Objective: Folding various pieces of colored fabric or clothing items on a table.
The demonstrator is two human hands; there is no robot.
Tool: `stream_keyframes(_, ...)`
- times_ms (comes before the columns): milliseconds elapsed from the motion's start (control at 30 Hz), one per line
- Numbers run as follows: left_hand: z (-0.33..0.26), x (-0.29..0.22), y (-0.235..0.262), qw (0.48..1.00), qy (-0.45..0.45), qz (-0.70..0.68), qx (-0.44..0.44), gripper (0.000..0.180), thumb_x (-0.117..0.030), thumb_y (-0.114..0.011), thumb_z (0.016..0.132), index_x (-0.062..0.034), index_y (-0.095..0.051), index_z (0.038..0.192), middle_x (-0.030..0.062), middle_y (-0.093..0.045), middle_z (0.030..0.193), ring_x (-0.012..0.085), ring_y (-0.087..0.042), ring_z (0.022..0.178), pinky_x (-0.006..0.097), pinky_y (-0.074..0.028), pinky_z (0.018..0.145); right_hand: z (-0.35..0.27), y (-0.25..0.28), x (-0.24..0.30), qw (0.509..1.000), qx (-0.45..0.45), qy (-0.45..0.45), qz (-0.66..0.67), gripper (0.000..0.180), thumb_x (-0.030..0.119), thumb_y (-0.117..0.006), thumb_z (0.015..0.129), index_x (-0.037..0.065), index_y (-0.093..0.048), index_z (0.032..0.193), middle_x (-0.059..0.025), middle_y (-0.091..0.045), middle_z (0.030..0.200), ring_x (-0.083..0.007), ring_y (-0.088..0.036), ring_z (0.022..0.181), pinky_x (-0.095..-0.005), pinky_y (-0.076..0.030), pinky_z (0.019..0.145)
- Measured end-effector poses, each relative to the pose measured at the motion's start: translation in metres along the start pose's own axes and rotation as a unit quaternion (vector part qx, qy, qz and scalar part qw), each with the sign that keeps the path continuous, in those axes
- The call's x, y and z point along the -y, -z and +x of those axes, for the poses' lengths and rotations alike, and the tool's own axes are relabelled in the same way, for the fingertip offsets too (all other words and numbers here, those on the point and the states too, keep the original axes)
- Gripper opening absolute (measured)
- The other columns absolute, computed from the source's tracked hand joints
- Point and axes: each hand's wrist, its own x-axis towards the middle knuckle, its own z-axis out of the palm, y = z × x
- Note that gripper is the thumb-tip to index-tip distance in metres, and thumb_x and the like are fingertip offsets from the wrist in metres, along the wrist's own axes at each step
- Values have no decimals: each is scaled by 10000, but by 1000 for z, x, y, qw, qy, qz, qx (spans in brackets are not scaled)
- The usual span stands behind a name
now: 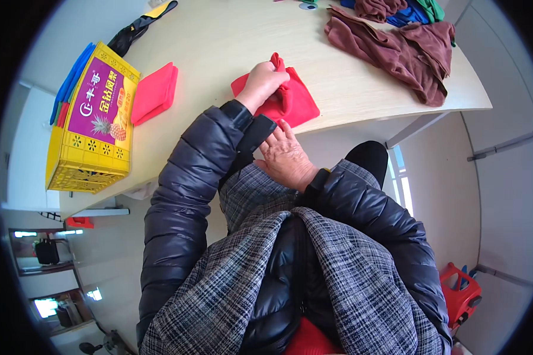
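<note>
A red cloth [299,100] lies partly folded at the table's near edge. My left hand [263,84] is closed on a gathered part of it, lifting a bunched fold above the rest. My right hand [287,155] is just below the table edge, back of the hand up and fingers stretched out. Its fingertips reach the cloth's near edge; whether they touch it I cannot tell. Beside those fingers a black box-shaped device [258,132] sits by my left wrist. To the left lies another red cloth [154,93], folded into a neat rectangle.
A yellow plastic crate [95,163] stands at the table's left end, with blue folded cloths [71,77] in it. Behind it lies a black and yellow item [137,29]. Brown cloths [391,50] are heaped at the far right, near blue and green ones. A red stool [461,296] stands at lower right.
</note>
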Motion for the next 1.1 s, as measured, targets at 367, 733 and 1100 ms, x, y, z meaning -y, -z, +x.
stream_keyframes(367, -20, -19, -22, 996, 76, 48, 24, 278, -269, -675, 963, 1, -637, 912, 98, -695, 809, 174, -706, 702, 290, -584, 642, -7, 3, -11, 1000, 27, -1, 11, 666, 374, -671, 884, 7, -509, 1416, -158, -507, 1427, -340, -412, 1396, -533, -190, 1243)
stream_keyframes(733, -93, 53, 22, 883, -306, 341, -105, 358, -288, -554, 1034, -12, -616, 1253, 172, -612, 1338, 374, -572, 1233, 428, -460, 1049, -8, -2, -12, 1000, -29, 10, 1, 660, 346, -728, 830, 6, -541, 1365, -149, -521, 1374, -345, -424, 1377, -534, -217, 1231)
stream_keyframes(1100, -96, 74, 18, 845, -293, 443, -63, 539, -394, -466, 1054, -68, -473, 1482, 160, -418, 1563, 346, -301, 1496, 485, -216, 1234, 0, 61, -6, 982, 48, -16, 182, 538, 281, -682, 891, 25, -562, 1349, -167, -646, 1174, -343, -570, 1219, -457, -383, 1129)
